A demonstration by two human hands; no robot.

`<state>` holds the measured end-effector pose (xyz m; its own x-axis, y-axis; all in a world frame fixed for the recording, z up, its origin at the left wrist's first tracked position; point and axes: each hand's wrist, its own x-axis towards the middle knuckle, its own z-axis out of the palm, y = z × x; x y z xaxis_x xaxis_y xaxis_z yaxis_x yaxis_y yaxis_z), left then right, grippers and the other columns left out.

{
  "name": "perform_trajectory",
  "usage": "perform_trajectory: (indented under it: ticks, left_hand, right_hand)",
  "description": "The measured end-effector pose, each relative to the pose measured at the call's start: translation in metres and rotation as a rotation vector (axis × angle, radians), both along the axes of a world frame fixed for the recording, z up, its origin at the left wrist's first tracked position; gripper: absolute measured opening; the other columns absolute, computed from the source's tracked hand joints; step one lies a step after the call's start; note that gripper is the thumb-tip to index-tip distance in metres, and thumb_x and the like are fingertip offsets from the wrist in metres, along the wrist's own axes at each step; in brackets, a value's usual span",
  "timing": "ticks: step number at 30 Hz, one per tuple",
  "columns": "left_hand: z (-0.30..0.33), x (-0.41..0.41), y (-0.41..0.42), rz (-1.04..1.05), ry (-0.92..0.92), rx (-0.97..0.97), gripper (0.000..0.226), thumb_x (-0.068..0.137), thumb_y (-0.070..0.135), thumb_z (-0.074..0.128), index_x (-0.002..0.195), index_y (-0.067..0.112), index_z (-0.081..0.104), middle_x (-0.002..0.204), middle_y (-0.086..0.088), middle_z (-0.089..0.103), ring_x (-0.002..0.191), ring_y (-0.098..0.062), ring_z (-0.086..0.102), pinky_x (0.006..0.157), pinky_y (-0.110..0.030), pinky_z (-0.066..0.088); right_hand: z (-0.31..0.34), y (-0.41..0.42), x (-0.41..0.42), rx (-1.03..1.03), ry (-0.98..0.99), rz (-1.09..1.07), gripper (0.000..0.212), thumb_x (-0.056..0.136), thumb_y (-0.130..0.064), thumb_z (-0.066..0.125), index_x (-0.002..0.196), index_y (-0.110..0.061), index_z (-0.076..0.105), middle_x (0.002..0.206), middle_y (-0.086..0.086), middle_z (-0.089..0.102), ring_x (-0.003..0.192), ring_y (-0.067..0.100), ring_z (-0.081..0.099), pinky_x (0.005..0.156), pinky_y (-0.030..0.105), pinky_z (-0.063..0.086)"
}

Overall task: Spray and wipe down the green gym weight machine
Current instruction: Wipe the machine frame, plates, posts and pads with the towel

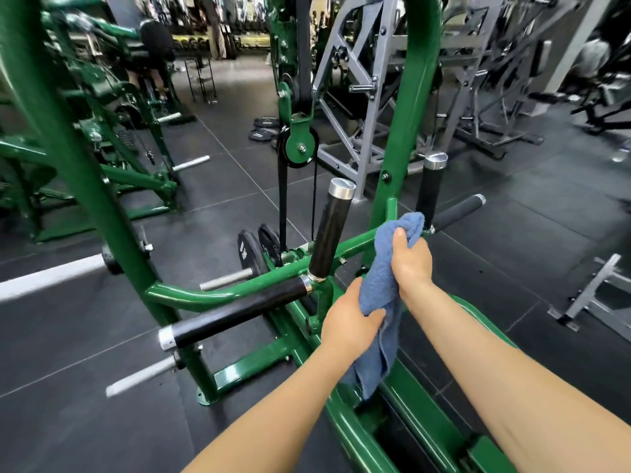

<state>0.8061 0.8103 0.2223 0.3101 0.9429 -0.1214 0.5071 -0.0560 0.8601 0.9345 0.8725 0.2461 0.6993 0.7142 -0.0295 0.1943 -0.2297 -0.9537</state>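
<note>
Both hands (pixel 351 319) (pixel 409 257) gripping blue towel (pixel 375 295), green machine frame (pixel 239 295), dark rubber-tiled gym floor (pixel 512 268)

I am seeing both my hands crowding the green crossbar (pixel 351 243), the blue towel (pixel 377 295) hanging between them. An upright black grip (pixel 329 233) is standing just left of my left hand (pixel 350 319); two more grips (pixel 440 203) are boxing in my right hand (pixel 411 257) beyond it. The green upright (pixel 406 131) is blocking straight ahead. Open floor (pixel 512 268) is lying to the right.
</note>
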Motion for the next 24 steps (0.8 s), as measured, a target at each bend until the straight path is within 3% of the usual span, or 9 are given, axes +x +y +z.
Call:
perform_trajectory:
  ticks: [2,5,7,9,12,14,18,20,24]
  left_hand:
    - [-0.007,0.000,0.008,0.017,0.018,0.026,0.032,0.091,0.029,0.050,0.124,0.028,0.051,0.107,0.000,0.067,0.094,-0.025,0.060,0.078,-0.034,0.050]
    - [-0.022,0.002,0.019,-0.042,0.182,0.032,0.049,0.095,0.026,0.048,0.142,0.017,0.037,0.130,-0.006,0.057,0.116,-0.027,0.055,0.084,-0.030,0.045]
    - [-0.040,0.002,0.024,-0.121,0.330,0.042,0.057,0.097,0.028,0.048,0.148,0.010,0.028,0.146,-0.008,0.042,0.131,-0.026,0.043,0.100,-0.033,0.039]
    - [-0.059,0.000,0.025,-0.174,0.452,0.065,0.059,0.096,0.033,0.049,0.145,0.007,0.029,0.149,-0.009,0.036,0.136,-0.025,0.036,0.108,-0.034,0.033]
    - [-0.080,-0.001,0.024,-0.188,0.563,0.134,0.055,0.096,0.035,0.048,0.141,0.007,0.032,0.142,-0.010,0.042,0.129,-0.026,0.042,0.102,-0.036,0.039]
    - [-0.087,0.001,0.023,-0.186,0.588,0.202,0.054,0.097,0.034,0.045,0.142,0.008,0.031,0.139,-0.009,0.044,0.125,-0.025,0.045,0.100,-0.035,0.039]
    - [-0.091,0.002,0.024,-0.183,0.585,0.245,0.058,0.098,0.036,0.042,0.147,0.009,0.025,0.140,-0.007,0.044,0.124,-0.024,0.045,0.100,-0.034,0.040]
    - [-0.091,0.002,0.025,-0.177,0.583,0.257,0.060,0.099,0.036,0.042,0.149,0.009,0.024,0.139,-0.007,0.044,0.124,-0.024,0.045,0.100,-0.034,0.041]
    - [-0.094,0.003,0.026,-0.166,0.564,0.262,0.055,0.097,0.034,0.045,0.144,0.009,0.032,0.134,-0.007,0.049,0.120,-0.025,0.048,0.097,-0.035,0.043]
  right_hand:
    - [-0.002,0.007,-0.002,0.034,-0.109,0.027,0.036,0.099,-0.033,0.044,0.115,-0.004,0.056,0.104,0.009,0.062,0.099,0.030,0.059,0.075,0.032,0.040]
    - [-0.018,0.017,0.001,0.026,-0.310,0.020,0.029,0.097,-0.033,0.046,0.110,-0.009,0.056,0.103,0.007,0.062,0.099,0.031,0.058,0.080,0.038,0.044]
    - [-0.037,0.021,0.009,-0.127,-0.624,0.102,0.031,0.092,-0.037,0.052,0.108,-0.012,0.055,0.106,0.008,0.061,0.102,0.032,0.056,0.081,0.042,0.046]
    - [-0.067,0.014,0.009,-0.373,-0.941,0.373,0.046,0.085,-0.043,0.060,0.116,-0.011,0.051,0.116,0.009,0.056,0.112,0.031,0.052,0.086,0.043,0.044]
    - [-0.105,-0.006,0.004,-0.391,-1.181,0.552,0.059,0.074,-0.034,0.079,0.123,-0.008,0.060,0.126,0.010,0.062,0.119,0.031,0.056,0.093,0.045,0.048]
    - [-0.107,-0.002,0.007,-0.345,-1.282,0.563,0.045,0.073,-0.025,0.080,0.114,-0.013,0.066,0.115,0.005,0.067,0.109,0.030,0.060,0.085,0.042,0.048]
    - [-0.083,0.029,0.015,-0.357,-1.368,0.718,0.021,0.087,-0.010,0.055,0.106,-0.016,0.062,0.107,0.003,0.059,0.106,0.028,0.048,0.075,0.033,0.023]
    - [-0.081,0.036,0.012,-0.364,-1.351,0.722,0.020,0.085,-0.009,0.054,0.103,-0.015,0.063,0.105,0.005,0.059,0.106,0.029,0.048,0.075,0.031,0.021]
    - [-0.095,0.031,0.010,-0.458,-1.094,0.605,0.041,0.089,-0.032,0.062,0.129,-0.028,0.054,0.140,0.005,0.050,0.130,0.029,0.042,0.100,0.045,0.031]
